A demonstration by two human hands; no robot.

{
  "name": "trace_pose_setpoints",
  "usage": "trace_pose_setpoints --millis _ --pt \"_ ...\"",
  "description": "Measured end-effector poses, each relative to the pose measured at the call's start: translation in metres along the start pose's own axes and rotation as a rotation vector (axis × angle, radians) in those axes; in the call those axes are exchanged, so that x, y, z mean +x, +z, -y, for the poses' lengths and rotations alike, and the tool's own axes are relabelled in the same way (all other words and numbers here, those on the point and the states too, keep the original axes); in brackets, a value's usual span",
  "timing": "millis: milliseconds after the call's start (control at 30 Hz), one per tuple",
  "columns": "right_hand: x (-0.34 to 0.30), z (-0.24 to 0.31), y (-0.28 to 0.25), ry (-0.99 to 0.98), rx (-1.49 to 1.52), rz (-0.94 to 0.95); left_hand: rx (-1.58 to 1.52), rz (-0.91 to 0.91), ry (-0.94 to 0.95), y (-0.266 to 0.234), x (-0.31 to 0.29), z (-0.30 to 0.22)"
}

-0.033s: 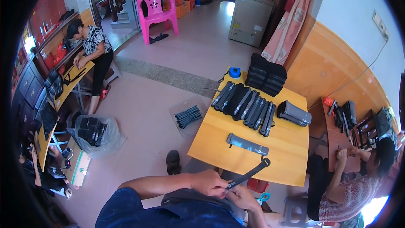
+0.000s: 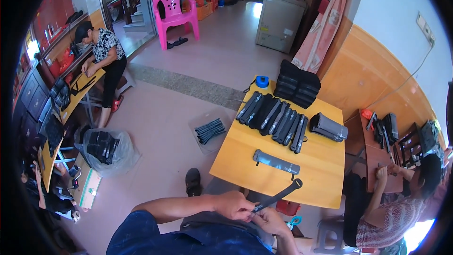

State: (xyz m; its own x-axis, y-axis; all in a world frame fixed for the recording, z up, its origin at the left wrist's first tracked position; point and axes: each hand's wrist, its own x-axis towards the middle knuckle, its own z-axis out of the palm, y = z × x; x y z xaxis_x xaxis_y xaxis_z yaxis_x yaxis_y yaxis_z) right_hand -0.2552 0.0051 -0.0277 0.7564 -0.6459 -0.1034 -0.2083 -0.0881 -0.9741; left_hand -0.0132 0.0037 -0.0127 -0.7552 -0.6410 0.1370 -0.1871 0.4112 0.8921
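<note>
Dipped slightly, the black strap (image 2: 278, 196) points forward-right (axis slanting).

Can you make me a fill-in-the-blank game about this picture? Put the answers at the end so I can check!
1. The strap in the left hand and right hand is ____ (light or dark).
2. The plastic chair at the back is coloured ____.
3. The clear tub stands on the ____.
4. The see-through bag is on the person's ____ side (left or right).

Missing words: dark; pink; floor; left.
</note>
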Motion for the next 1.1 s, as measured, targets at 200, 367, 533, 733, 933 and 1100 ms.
trace_pose_setpoints --millis 200,367,533,733,933,1100 --pt "0.007 0.027 -0.002 -0.004 -0.364 0.007 -0.039 -0.088 -0.016 0.014 -0.005 0.018" --pt "0.009 -0.004 0.027 0.115 0.357 -0.336 -0.003 -0.389 -0.070 0.024 -0.004 0.012" --pt "0.007 0.011 0.039 0.229 0.388 -0.466 -0.083 -0.613 -0.136 0.035 0.005 -0.003" --pt "0.011 0.024 0.029 -0.007 -0.013 -0.488 -0.438 -0.629 -0.175 0.036 0.011 -0.011" --pt "0.017 0.014 0.024 -0.085 -0.163 -0.469 -0.419 -0.569 -0.139 0.024 0.004 -0.014" --pt "0.009 0.023 0.000 -0.073 0.015 -0.126 -0.403 -0.376 -0.090 0.007 -0.003 -0.012"
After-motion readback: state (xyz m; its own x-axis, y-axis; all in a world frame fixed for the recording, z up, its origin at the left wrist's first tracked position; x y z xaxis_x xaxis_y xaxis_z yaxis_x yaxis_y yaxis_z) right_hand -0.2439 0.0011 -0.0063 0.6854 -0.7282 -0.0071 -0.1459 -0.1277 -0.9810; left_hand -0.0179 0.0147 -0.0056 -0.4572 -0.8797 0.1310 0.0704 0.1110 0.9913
